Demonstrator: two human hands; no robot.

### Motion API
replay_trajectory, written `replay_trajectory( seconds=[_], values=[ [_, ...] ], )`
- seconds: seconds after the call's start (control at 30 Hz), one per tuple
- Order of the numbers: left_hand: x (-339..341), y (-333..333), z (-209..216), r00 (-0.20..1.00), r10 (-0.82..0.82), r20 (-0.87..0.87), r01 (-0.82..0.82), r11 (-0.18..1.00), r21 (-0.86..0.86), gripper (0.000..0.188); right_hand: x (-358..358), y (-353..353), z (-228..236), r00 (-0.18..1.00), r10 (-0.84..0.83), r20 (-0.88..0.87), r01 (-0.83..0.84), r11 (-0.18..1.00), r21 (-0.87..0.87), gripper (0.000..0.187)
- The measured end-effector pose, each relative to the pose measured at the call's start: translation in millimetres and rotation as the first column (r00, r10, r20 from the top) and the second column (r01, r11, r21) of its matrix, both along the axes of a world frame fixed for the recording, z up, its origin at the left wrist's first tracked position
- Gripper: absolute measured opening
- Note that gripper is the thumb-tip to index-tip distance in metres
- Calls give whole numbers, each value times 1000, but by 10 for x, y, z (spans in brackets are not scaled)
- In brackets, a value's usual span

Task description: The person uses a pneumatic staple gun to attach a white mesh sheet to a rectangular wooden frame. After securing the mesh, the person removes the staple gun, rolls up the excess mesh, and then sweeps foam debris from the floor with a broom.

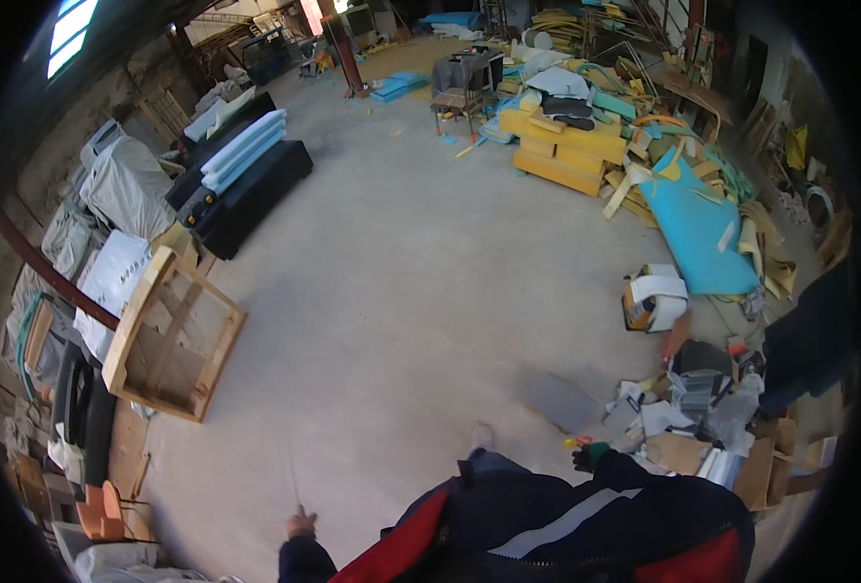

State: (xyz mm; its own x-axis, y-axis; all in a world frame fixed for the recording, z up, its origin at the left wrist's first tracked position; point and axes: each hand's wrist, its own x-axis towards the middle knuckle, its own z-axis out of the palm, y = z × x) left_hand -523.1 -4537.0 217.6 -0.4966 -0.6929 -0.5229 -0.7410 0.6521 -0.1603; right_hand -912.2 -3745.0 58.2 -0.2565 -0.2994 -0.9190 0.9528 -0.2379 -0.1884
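Observation:
My left hand (301, 523) is bare and hangs low over the concrete floor at the lower left. Its fingers are partly stretched out, and I see nothing held in it. My right hand (593, 455) wears a dark green glove and is in front of my jacket. A small red-and-yellow thing (576, 442) shows at its fingertips; its kind is too small to make out. On the floor just beyond that hand lies a flat grey panel (557, 401), somewhat blurred. One shoe (483, 435) of mine shows below the jacket.
A wooden frame (176, 335) leans at the left, beside wrapped bundles (129, 185). Farther off lie black upholstered blocks (255, 199). Yellow foam blocks (566, 151) and a blue foam sheet (697, 233) are piled at the right, with a box (656, 297) and scrap (692, 398) nearer.

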Motion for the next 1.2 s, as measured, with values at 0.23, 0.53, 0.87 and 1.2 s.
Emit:
replay_trajectory(
  seconds=[0.23,0.53,0.87,1.2],
  values=[
    [-1614,46,-555,960,182,214,-258,873,414,93,-3147,-2062,1943,790,105,-605,-114,993,25,24],
    [-5484,-1040,-1269,1000,7,5,-9,870,493,93,-5702,-3864,2694,731,-14,-683,30,999,12,30],
    [-9087,-4328,-352,959,-262,-107,276,949,154,50,-7674,-4432,2320,807,-223,-547,249,968,-28,26],
    [-11996,-3857,-50,997,29,74,-48,963,267,76,-11208,-4621,1894,868,-87,-489,137,988,67,26]
  ],
)
